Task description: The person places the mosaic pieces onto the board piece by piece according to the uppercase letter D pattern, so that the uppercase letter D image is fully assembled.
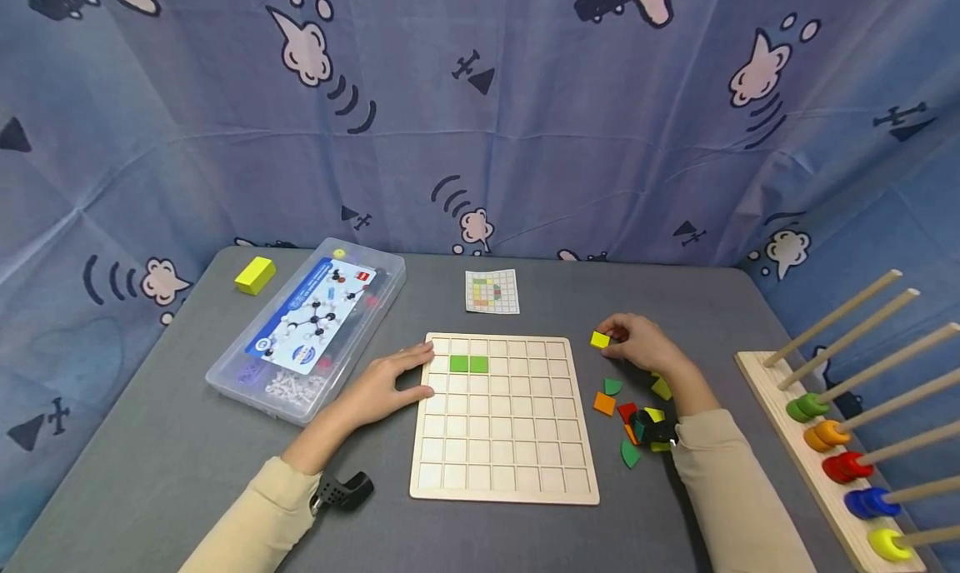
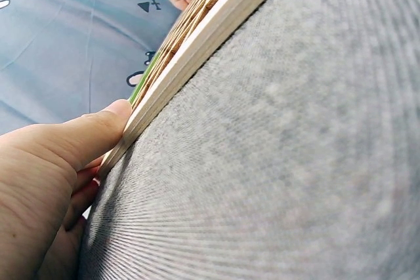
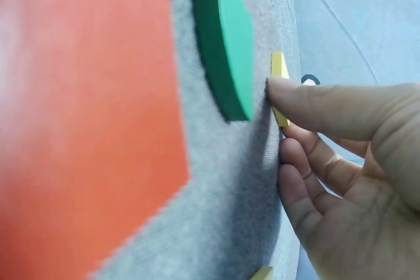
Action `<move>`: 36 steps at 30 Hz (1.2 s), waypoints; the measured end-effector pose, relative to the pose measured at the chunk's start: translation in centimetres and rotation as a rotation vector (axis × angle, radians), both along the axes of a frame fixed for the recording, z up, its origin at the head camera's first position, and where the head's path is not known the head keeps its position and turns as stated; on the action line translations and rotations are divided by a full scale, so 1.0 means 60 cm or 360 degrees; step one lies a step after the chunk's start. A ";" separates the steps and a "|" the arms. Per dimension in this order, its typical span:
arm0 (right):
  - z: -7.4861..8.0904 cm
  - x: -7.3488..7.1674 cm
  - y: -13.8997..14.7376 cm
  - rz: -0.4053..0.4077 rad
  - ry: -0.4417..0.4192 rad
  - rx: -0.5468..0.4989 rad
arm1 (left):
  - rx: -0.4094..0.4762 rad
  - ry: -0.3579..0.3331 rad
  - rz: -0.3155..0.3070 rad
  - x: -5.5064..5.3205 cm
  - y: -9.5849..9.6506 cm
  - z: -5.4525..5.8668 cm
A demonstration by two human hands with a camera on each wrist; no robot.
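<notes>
A pale wooden grid board (image 1: 506, 419) lies in the middle of the table, with two green square tiles (image 1: 468, 364) side by side in its upper-left cells. My left hand (image 1: 390, 386) rests at the board's left edge, thumb and fingertips touching the rim; the left wrist view shows the thumb (image 2: 98, 132) against the wooden side. Right of the board's top corner, my right hand (image 1: 639, 342) pinches a yellow square tile (image 1: 600, 340) between thumb and fingers. Below that hand lie a green quarter-round tile (image 1: 612, 386), an orange tile (image 1: 604, 403) and several others, partly hidden by the wrist camera.
A small printed pattern card (image 1: 492, 291) lies behind the board. To the left is a clear plastic case (image 1: 307, 331) with a yellow block (image 1: 256, 276) beyond it. On the right stands a wooden peg rack (image 1: 825, 465) with coloured rings. A patterned curtain hangs behind.
</notes>
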State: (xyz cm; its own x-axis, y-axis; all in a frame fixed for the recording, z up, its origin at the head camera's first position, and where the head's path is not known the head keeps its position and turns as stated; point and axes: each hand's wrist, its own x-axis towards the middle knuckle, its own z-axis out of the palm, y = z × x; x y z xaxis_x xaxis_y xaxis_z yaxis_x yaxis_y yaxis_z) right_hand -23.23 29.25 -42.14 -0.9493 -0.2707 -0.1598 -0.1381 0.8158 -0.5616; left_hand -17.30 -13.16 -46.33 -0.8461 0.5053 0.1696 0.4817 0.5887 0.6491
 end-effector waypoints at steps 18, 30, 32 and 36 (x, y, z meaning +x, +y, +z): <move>0.005 0.002 -0.011 -0.0029 0.0008 0.0019 | -0.0006 0.0001 0.0010 -0.002 0.000 -0.001; 0.019 0.026 -0.043 0.0016 0.0059 -0.0077 | -0.0009 -0.0001 0.0011 -0.001 0.001 0.001; 0.022 0.030 -0.052 0.0031 0.0060 -0.0086 | -0.0011 0.0001 0.0009 -0.001 0.001 0.001; 0.026 0.040 -0.074 0.0069 0.0073 -0.0083 | -0.0008 0.0006 0.0008 0.000 0.001 0.001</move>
